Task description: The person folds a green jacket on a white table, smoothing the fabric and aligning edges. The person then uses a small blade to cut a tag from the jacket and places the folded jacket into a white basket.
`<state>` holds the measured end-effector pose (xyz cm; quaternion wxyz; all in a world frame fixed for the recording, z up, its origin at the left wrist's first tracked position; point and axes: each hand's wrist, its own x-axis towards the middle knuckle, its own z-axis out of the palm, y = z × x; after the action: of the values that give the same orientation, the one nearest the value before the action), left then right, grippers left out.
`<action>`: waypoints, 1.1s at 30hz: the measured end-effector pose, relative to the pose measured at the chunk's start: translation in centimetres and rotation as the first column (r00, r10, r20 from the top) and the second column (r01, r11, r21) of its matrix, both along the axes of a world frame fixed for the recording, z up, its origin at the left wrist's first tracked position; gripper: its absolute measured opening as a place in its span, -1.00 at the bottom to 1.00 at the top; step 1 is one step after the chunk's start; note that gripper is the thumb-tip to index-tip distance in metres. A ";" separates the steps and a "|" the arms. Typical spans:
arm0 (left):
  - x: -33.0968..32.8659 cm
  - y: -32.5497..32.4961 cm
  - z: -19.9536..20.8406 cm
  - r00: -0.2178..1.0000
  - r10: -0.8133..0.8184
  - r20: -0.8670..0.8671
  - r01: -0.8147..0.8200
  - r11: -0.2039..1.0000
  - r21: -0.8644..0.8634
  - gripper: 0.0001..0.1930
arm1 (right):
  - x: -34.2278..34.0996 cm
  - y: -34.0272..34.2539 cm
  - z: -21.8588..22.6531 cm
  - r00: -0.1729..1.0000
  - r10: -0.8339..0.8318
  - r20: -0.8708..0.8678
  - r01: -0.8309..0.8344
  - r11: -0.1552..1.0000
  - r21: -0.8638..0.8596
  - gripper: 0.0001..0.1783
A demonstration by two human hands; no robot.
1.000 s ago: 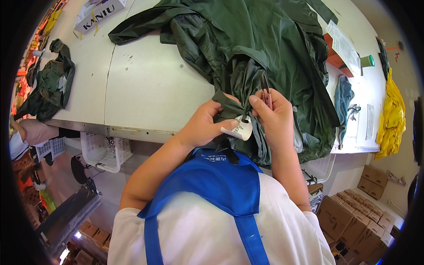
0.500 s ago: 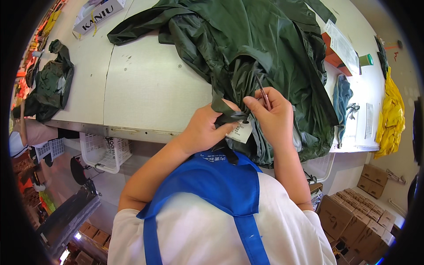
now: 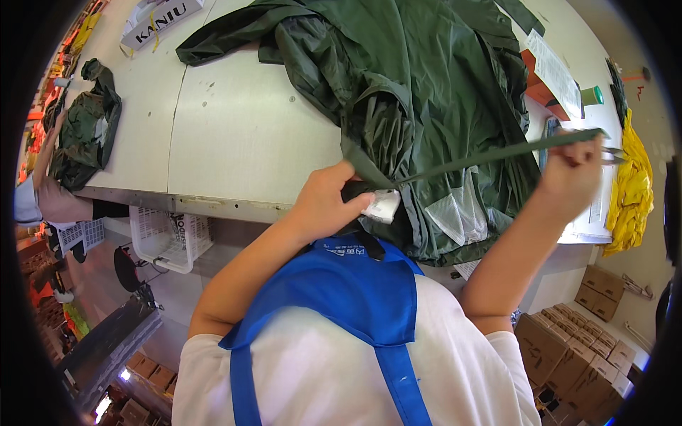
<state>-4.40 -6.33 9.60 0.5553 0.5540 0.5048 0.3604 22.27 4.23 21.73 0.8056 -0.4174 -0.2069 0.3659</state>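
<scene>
Your left hand (image 3: 323, 201) is pinching the green garment (image 3: 455, 71) at its white label (image 3: 386, 206); your right hand (image 3: 572, 169) is gripping 1 green strip (image 3: 490, 155), drawn out but apparently not yet detached; the garment is lying unfolded across the surface (image 3: 249, 128).

Near the worktop's (image 3: 241, 135) front edge, your left hand (image 3: 328, 202) grips a white label (image 3: 384, 206); your right hand (image 3: 572, 169) holds a green strip (image 3: 490, 155) stretched toward the right edge

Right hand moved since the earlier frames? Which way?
Yes, to the person's right. The right hand was left of the red-orange box on the table; now it's below that box in the picture.
</scene>
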 end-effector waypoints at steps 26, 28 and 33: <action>-0.4 1.9 -0.9 0.985 -0.012 -0.170 0.049 0.975 0.215 -0.68 | -8.4 -6.4 -11.4 0.103 0.651 0.752 -0.402 0.719 -0.567 -0.82; 0.4 2.3 0.9 0.932 -0.042 -0.359 0.122 0.972 0.202 -0.76 | -8.5 -6.5 -12.3 0.208 0.687 0.697 -0.487 0.691 -0.535 -0.88; 0.0 2.9 -0.7 0.942 0.102 -0.319 -0.022 0.970 0.244 -0.84 | -7.5 -5.9 -11.1 0.671 0.741 -0.024 -0.713 0.636 -0.297 -0.92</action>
<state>-4.44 -3.42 8.94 0.3816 0.6522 0.5610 0.3381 14.80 -1.65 10.59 0.5105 -0.4263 -0.3431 0.6633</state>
